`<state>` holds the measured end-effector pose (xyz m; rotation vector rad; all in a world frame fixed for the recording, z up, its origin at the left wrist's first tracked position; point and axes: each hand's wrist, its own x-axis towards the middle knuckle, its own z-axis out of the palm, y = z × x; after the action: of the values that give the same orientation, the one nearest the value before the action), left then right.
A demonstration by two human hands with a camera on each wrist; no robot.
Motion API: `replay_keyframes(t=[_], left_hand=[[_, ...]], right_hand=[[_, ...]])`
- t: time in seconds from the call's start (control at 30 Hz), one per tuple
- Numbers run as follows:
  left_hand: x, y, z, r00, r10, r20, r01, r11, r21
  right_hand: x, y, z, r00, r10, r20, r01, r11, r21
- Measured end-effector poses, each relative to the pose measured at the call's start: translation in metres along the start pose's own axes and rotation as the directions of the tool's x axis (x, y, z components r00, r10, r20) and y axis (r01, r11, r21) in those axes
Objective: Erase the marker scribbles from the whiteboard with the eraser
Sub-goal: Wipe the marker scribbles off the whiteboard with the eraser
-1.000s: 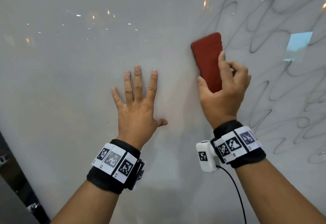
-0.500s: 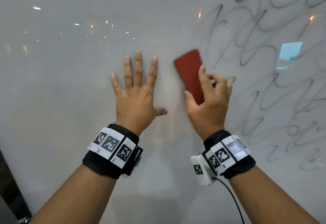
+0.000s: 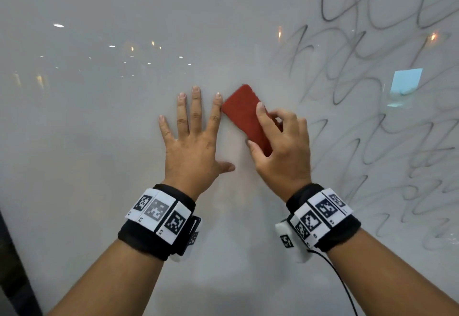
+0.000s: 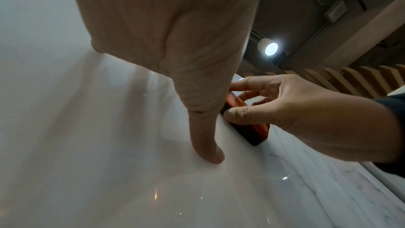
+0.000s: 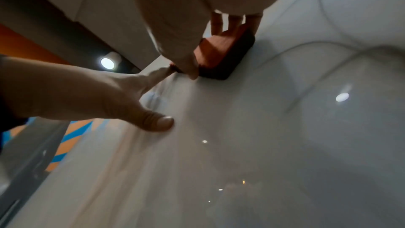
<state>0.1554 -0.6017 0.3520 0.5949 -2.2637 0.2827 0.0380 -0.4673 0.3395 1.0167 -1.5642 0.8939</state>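
A red eraser (image 3: 244, 114) lies flat against the whiteboard (image 3: 99, 116), tilted with its top to the left. My right hand (image 3: 280, 146) grips it between thumb and fingers; the right wrist view shows the eraser (image 5: 221, 55) with its dark pad on the board. My left hand (image 3: 193, 139) is spread flat on the board just left of it, its index fingertip touching the eraser's upper corner. In the left wrist view the eraser (image 4: 245, 120) sits beyond my left thumb. Grey marker scribbles (image 3: 372, 97) cover the board's right side.
The board's left and middle parts are wiped white, with ceiling lights reflected in them. A dark frame edge (image 3: 15, 266) runs along the lower left. A cable (image 3: 340, 281) hangs from the right wristband. A pale blue window reflection (image 3: 404, 84) lies among the scribbles.
My right hand has slid the eraser left and down, from the edge of the scribbles until it meets my left index finger. The eraser tilted further left. My left hand stays flat.
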Motion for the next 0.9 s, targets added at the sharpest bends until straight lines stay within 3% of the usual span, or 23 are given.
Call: replay_keyframes(t=[0.1, 0.2, 0.27, 0.4, 0.47, 0.63, 0.77, 0.83, 0.9], left_hand=[[0.000, -0.001, -0.001, 1.000, 0.001, -0.024, -0.001, 1.000, 0.024], [0.006, 0.000, -0.009, 0.993, -0.012, -0.121, 0.011, 1.000, -0.010], [0.018, 0.001, -0.018, 0.990, -0.011, -0.139, 0.007, 1.000, -0.031], [0.039, 0.004, -0.031, 0.997, 0.020, -0.068, -0.019, 1.000, 0.012], [0.043, 0.004, -0.033, 0.999, 0.018, -0.035, -0.017, 1.000, 0.010], [0.043, 0.006, -0.034, 1.000, 0.007, -0.023, -0.006, 1.000, 0.023], [0.053, 0.009, -0.044, 0.988, -0.002, -0.153, -0.003, 1.000, -0.030], [0.062, 0.010, -0.051, 0.988, 0.010, -0.152, -0.013, 1.000, -0.024], [0.071, 0.012, -0.056, 0.993, 0.034, -0.113, -0.034, 0.999, 0.002]], right_hand=[[0.025, 0.018, -0.010, 0.999, -0.045, -0.018, 0.044, 0.998, -0.039], [0.055, 0.030, -0.017, 0.986, 0.078, -0.147, -0.084, 0.996, -0.038], [0.055, 0.023, -0.014, 0.981, 0.111, -0.158, -0.118, 0.992, -0.034], [0.040, 0.019, -0.016, 0.998, -0.066, -0.010, 0.066, 0.996, -0.065], [0.056, 0.033, -0.024, 0.992, -0.125, 0.004, 0.125, 0.987, -0.101], [0.090, 0.043, -0.029, 0.979, 0.110, -0.174, -0.118, 0.992, -0.037], [0.064, 0.029, -0.023, 0.996, -0.076, -0.043, 0.072, 0.994, -0.083], [0.071, 0.035, -0.030, 0.986, -0.166, 0.029, 0.168, 0.981, -0.099], [0.095, 0.047, -0.035, 0.988, -0.155, -0.012, 0.152, 0.980, -0.128]])
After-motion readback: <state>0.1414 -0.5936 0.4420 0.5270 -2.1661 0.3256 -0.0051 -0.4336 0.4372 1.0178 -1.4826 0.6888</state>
